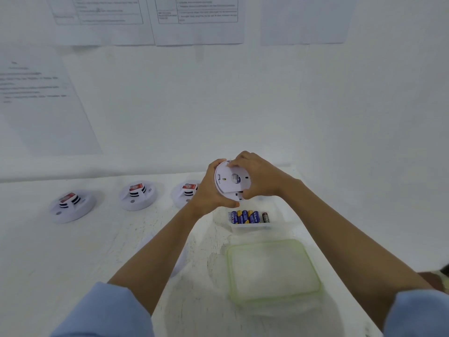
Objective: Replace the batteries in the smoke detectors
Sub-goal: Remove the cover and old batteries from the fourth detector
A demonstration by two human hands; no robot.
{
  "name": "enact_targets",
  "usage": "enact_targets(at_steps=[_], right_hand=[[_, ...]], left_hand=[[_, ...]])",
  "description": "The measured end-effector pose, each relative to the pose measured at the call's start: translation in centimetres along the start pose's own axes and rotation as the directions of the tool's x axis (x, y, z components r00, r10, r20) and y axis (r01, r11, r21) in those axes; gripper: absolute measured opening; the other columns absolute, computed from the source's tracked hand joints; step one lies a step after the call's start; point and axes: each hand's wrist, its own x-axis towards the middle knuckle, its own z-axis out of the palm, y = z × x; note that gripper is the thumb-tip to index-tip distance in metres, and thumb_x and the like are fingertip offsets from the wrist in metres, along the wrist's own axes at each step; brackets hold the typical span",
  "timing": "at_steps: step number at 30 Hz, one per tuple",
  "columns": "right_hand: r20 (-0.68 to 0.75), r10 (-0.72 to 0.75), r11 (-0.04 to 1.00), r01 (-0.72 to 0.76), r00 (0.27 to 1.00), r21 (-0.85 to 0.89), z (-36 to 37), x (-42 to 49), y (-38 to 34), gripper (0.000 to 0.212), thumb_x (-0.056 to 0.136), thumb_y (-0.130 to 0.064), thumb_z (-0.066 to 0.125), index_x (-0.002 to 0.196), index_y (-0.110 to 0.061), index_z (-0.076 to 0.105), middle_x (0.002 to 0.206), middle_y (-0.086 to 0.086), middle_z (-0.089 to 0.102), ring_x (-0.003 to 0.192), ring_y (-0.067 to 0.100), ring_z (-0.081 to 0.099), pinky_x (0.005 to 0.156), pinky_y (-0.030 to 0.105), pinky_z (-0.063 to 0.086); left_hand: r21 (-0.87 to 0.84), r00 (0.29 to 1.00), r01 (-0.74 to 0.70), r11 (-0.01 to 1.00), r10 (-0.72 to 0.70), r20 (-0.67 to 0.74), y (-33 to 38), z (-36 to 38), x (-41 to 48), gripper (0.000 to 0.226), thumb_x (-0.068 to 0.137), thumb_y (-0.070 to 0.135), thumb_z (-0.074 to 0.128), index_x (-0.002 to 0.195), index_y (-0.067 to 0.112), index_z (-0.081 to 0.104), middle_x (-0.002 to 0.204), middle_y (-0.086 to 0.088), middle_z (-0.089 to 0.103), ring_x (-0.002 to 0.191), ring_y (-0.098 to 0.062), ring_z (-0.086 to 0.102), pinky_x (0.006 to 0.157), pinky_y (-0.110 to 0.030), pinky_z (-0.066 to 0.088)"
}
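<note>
From the head camera, both hands meet above the far part of a white table (pixel 73 251) and hold one white smoke detector (pixel 229 178) in the air, tilted so that its flat back plate faces the camera. The left hand (pixel 210 190) cups the disc from the left and below, fingers curled round its rim and thumb under the lower edge. The right hand (pixel 257 177) wraps the right side, its fingertips (pixel 234 164) pressing on the upper edge of the back plate and its thumb on the lower right rim; both hands are closed firmly on the detector. Just below the hands sits a small clear tray (pixel 250 227) with a row of batteries (pixel 247 217) lying side by side, most blue and yellow, the rightmost one dark with red. Nearer the camera lies a clear container lid (pixel 273 269) with a green rim, flat on the table. To the left, three more detectors rest on the table in a row, each with a red label on top: the far-left detector (pixel 71 206), the middle detector (pixel 138 194), and the third detector (pixel 183 192), which is partly hidden behind the left wrist. Light blue sleeves (pixel 104 310) cover the upper arms at the bottom edge. Printed sheets of paper (pixel 196 19) hang on the white wall behind; their text is too blurred to read.
</note>
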Motion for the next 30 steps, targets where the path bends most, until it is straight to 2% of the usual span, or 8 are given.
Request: enact_targets(at_steps=[5,9,12,16,23,25,27,30], right_hand=[[-0.053,0.019,0.998,-0.015,0.998,0.060,0.3,-2.0,-1.1,0.076,0.062,-0.018,0.080,0.129,-0.010,0.046,0.119,0.006,0.047,0.106,0.016,0.044,0.084,0.016,0.029],[-0.044,0.063,0.979,-0.053,0.997,0.195,0.4,-4.7,-2.2,0.075,0.059,-0.015,0.080,0.127,-0.011,0.048,0.118,0.006,0.047,0.108,0.018,0.047,0.087,0.023,0.039],[0.062,0.126,0.935,-0.139,0.990,0.325,0.6,-7.6,-2.4,0.074,0.059,-0.006,0.078,0.127,-0.014,0.048,0.119,0.002,0.047,0.106,0.015,0.048,0.084,0.019,0.042],[0.208,0.141,0.887,-0.217,0.968,0.408,1.3,-11.2,-2.3,0.075,0.049,-0.018,0.069,0.123,-0.018,0.052,0.114,-0.006,0.049,0.101,0.009,0.051,0.084,0.017,0.043],[0.371,0.167,0.921,-0.279,0.913,0.272,4.1,-13.4,-1.8,0.068,0.068,-0.009,0.076,0.130,-0.018,0.049,0.124,0.000,0.045,0.114,0.014,0.045,0.101,0.028,0.039],[0.290,0.160,0.911,-0.254,0.944,0.326,3.8,-13.2,-2.1,0.059,0.071,-0.017,0.077,0.125,-0.021,0.054,0.119,-0.005,0.047,0.108,0.008,0.046,0.097,0.024,0.037],[0.067,0.148,0.885,-0.163,0.987,0.436,2.9,-12.5,-3.0,0.047,0.075,-0.022,0.075,0.120,-0.021,0.059,0.110,-0.006,0.050,0.096,0.002,0.048,0.088,0.020,0.037],[-0.122,0.125,0.878,-0.053,0.985,0.475,2.0,-10.3,-4.3,0.049,0.078,-0.025,0.072,0.125,-0.024,0.057,0.120,-0.003,0.046,0.108,0.005,0.046,0.088,0.016,0.033]], left_hand=[[0.007,1.000,0.002,1.000,-0.002,0.018,0.7,0.3,-1.9,0.107,0.034,0.020,0.081,0.127,0.019,0.028,0.119,0.009,0.044,0.104,0.004,0.052,0.076,-0.010,0.048],[0.085,0.999,-0.035,0.996,0.036,-0.009,0.8,0.2,-3.4,0.108,0.036,0.026,0.084,0.128,0.003,0.033,0.123,0.003,0.047,0.104,0.014,0.050,0.086,-0.007,0.042],[0.084,0.999,-0.025,0.996,0.029,-0.044,0.8,0.1,-4.9,0.109,0.040,0.005,0.084,0.132,-0.001,0.026,0.119,0.008,0.046,0.100,0.016,0.052,0.081,-0.008,0.045],[0.071,0.993,-0.014,0.997,0.022,-0.119,1.6,-0.3,-7.1,0.114,0.036,0.017,0.087,0.133,0.006,0.028,0.122,0.000,0.048,0.109,0.001,0.051,0.081,-0.014,0.049],[0.116,0.981,0.030,0.993,-0.007,-0.194,2.6,0.6,-10.3,0.101,0.042,0.010,0.084,0.127,0.020,0.032,0.132,-0.009,0.040,0.110,0.002,0.046,0.083,-0.005,0.045],[0.109,0.980,0.029,0.994,-0.007,-0.199,2.8,1.1,-10.9,0.100,0.042,0.008,0.083,0.128,0.019,0.031,0.131,-0.008,0.040,0.110,0.001,0.046,0.082,-0.004,0.044],[0.087,0.980,0.032,0.996,-0.014,-0.197,3.1,1.5,-11.1,0.099,0.043,0.007,0.082,0.127,0.019,0.031,0.126,-0.002,0.043,0.109,0.002,0.048,0.081,-0.006,0.046],[0.063,0.983,0.018,0.998,-0.007,-0.182,3.8,2.1,-10.9,0.091,0.044,0.003,0.081,0.119,0.025,0.035,0.114,0.011,0.046,0.101,0.009,0.052,0.077,-0.009,0.048]])
